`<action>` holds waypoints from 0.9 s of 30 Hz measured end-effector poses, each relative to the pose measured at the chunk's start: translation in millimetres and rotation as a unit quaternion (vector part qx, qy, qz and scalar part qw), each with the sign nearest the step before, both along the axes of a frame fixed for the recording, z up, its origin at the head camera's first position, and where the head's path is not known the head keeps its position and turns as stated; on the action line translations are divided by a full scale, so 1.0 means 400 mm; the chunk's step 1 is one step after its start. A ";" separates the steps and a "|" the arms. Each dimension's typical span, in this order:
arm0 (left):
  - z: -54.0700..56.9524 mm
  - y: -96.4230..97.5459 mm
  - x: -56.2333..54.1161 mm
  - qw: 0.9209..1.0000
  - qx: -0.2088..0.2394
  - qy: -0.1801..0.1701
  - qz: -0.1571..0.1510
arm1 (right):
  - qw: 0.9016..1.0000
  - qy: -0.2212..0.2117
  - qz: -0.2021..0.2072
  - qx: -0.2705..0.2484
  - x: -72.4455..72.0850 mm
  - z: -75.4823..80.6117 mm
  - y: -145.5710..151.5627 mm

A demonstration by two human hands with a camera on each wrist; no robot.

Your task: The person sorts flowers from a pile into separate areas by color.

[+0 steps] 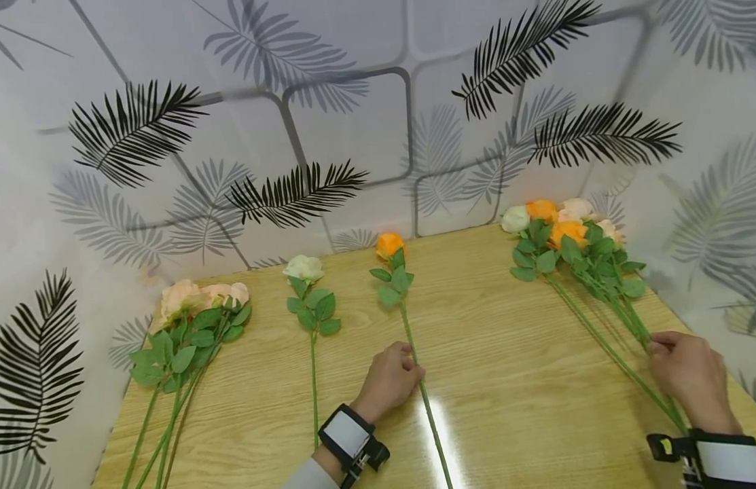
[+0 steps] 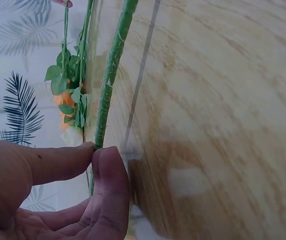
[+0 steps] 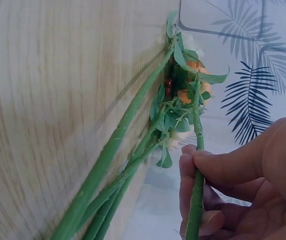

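Observation:
Near the middle of the table, my left hand (image 1: 391, 380) pinches the green stem (image 2: 110, 75) of a single orange rose (image 1: 390, 245) between thumb and fingers. At the right, my right hand (image 1: 689, 373) holds one stem (image 3: 196, 190) from a bunch of orange, white and pale pink roses (image 1: 567, 234). In the right wrist view that stem stands apart from the other stems (image 3: 113, 150), which lie by the tabletop. Left of my left hand lies a white rose (image 1: 304, 269) with green leaves, its lower stem hidden behind my forearm.
A bunch of pale pink roses (image 1: 200, 299) lies on the left side of the wood-grain table (image 1: 475, 326). Leaf-patterned sheeting (image 1: 353, 136) rises behind the table and along both sides. Each wrist wears a strapped device (image 1: 348, 432).

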State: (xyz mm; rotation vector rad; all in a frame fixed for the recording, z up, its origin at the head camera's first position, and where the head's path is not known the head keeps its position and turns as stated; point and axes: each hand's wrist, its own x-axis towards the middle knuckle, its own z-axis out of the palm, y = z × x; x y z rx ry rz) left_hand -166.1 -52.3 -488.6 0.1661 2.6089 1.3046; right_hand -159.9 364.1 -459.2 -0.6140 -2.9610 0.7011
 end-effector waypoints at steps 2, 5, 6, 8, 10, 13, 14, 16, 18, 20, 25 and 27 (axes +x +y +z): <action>0.001 0.001 -0.001 1.000 -0.008 0.006 -0.002 | 1.000 0.004 0.009 -0.001 0.003 -0.001 0.005; 0.003 0.002 -0.002 1.000 -0.020 0.015 -0.002 | 0.999 0.012 0.033 0.005 0.005 -0.007 0.016; 0.004 0.002 -0.003 1.000 -0.019 0.015 -0.002 | 0.999 0.010 0.042 0.006 0.004 -0.011 0.021; 0.005 0.003 -0.005 1.000 -0.019 0.014 -0.003 | 0.998 0.002 0.057 0.006 0.000 -0.019 0.029; 0.005 0.003 -0.005 1.000 -0.021 0.012 -0.006 | 0.997 -0.021 0.073 0.001 -0.005 -0.026 0.039; 0.007 0.003 -0.003 1.000 -0.027 0.012 -0.010 | 0.995 -0.054 0.085 -0.003 -0.011 -0.035 0.048; 0.008 0.003 -0.003 0.999 -0.031 0.012 -0.010 | 0.994 -0.060 0.093 -0.001 -0.013 -0.037 0.050; 0.009 0.003 -0.003 0.999 -0.036 0.014 -0.012 | 0.993 -0.051 0.102 0.006 -0.016 -0.039 0.049; 0.010 0.004 -0.004 0.999 -0.036 0.012 -0.012 | 0.994 -0.030 0.106 0.013 -0.020 -0.040 0.044; 0.009 0.005 -0.005 0.999 -0.034 0.006 -0.011 | 0.994 0.000 0.108 0.017 -0.029 -0.040 0.036; 0.007 0.008 -0.006 0.999 -0.037 -0.004 -0.014 | 0.991 0.025 0.130 0.024 -0.068 -0.043 0.018; 0.008 0.009 -0.005 0.999 -0.040 -0.004 -0.018 | 0.989 0.015 0.142 0.031 -0.086 -0.046 0.015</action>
